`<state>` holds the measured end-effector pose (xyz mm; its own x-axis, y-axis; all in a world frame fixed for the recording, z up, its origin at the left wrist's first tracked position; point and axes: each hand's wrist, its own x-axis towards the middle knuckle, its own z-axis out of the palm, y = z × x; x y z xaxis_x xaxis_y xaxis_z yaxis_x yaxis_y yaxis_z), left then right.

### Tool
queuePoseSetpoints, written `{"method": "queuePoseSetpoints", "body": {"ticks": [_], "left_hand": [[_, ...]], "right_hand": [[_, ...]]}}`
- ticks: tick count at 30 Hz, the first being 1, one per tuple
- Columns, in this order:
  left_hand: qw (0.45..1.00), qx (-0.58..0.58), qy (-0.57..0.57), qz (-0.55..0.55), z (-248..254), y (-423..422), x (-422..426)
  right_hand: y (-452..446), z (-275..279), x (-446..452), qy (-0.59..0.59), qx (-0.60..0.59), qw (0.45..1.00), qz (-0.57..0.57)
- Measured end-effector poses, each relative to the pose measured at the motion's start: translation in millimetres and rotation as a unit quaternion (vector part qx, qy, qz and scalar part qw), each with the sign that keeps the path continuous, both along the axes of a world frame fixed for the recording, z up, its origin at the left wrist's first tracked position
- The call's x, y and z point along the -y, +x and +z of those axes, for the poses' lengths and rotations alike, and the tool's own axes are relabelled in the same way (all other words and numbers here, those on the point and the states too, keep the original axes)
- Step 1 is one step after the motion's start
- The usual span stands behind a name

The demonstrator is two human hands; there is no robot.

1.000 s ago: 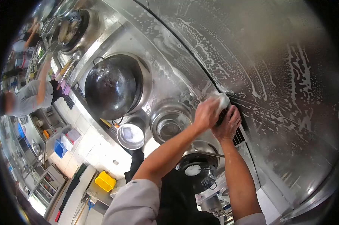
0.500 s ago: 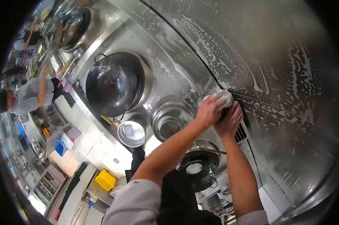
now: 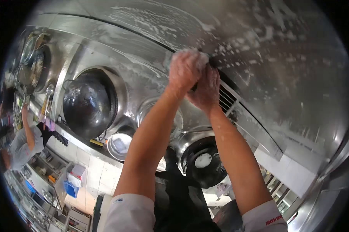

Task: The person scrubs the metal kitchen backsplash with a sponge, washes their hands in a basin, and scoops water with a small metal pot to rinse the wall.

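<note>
Head view: the left hand (image 3: 185, 71) has its fingers clamped on what appears to be a foamy cloth (image 3: 202, 59), located at the foot of the soapy wall (image 3: 282, 73). The right hand (image 3: 206, 88) sits just beside, fingers together; whether they grip anything cannot be told.
</note>
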<state>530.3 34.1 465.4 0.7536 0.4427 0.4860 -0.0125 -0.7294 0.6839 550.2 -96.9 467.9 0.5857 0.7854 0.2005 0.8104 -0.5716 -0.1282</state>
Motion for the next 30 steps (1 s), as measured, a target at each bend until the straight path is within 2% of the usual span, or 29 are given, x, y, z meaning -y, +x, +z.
{"method": "queuePoseSetpoints", "body": {"ticks": [2, 3, 5, 6, 8, 9, 10, 12, 13, 14, 15, 16, 18, 20, 21, 24, 25, 27, 28, 30], "left_hand": [[0.995, -0.052, 0.069, 0.053, 5, 1, 8], [0.989, -0.064, 0.125, 0.04, 7, 6, 15], [0.972, -0.175, 0.159, 0.004, 2, 21, 69], [0.974, -0.159, 0.163, -0.015, -10, 31, 108], [0.892, -0.281, 0.314, -0.164, 25, 37, 156], [0.937, -0.202, 0.255, -0.131, 9, 38, 176], [0.936, -0.208, 0.253, -0.129, 0, 37, 172], [0.952, -0.14, 0.186, -0.2, -18, 39, 140], [0.898, -0.304, 0.219, -0.232, 12, 32, 101], [0.954, -0.172, 0.183, -0.162, 5, 20, 72], [0.955, -0.113, 0.251, -0.111, -11, 21, 51], [0.972, -0.144, 0.176, -0.059, 33, -2, 46], [0.969, -0.123, 0.201, 0.068, 21, 6, 81], [0.912, -0.306, 0.258, -0.094, 26, 16, 129], [0.911, -0.304, 0.262, -0.091, 25, 16, 142], [0.947, -0.08, 0.211, -0.228, 8, 9, 169], [0.948, -0.079, 0.213, -0.222, -4, -1, 169], [0.893, -0.008, 0.272, -0.36, -30, -14, 157], [0.892, -0.012, 0.271, -0.361, -39, -27, 147], [0.851, 0.199, 0.332, -0.355, -51, -37, 120]], "right_hand": [[-18, 0, 24, 0.031, -0.019, 0.998, -0.043], [-27, 5, 50, 0.077, -0.05, 0.991, -0.101], [-38, 14, 102, 0.143, -0.084, 0.97, -0.179], [-42, 15, 127, 0.167, -0.089, 0.962, -0.197], [-45, 25, 166, 0.189, -0.116, 0.944, -0.243], [-44, 34, 186, 0.164, -0.117, 0.947, -0.251], [-45, 42, 205, 0.138, -0.121, 0.948, -0.261], [-54, 52, 242, 0.191, -0.151, 0.938, -0.248], [-60, 54, 264, 0.197, -0.154, 0.935, -0.252], [-70, 57, 292, 0.172, -0.173, 0.929, -0.28], [-80, 57, 316, 0.148, -0.19, 0.921, -0.307], [-91, 55, 338, 0.15, -0.189, 0.919, -0.313], [-105, 41, 368, 0.231, -0.223, 0.878, -0.356], [-104, 32, 365, 0.207, -0.198, 0.884, -0.369], [-99, 32, 354, 0.239, -0.232, 0.874, -0.354], [-79, 51, 300, 0.277, -0.262, 0.87, -0.312], [-71, 60, 282, 0.278, -0.264, 0.877, -0.289], [-48, 68, 259, 0.253, -0.234, 0.901, -0.264], [-47, 69, 253, 0.216, -0.213, 0.919, -0.252], [-32, 64, 237, 0.177, -0.191, 0.936, -0.236]]}}
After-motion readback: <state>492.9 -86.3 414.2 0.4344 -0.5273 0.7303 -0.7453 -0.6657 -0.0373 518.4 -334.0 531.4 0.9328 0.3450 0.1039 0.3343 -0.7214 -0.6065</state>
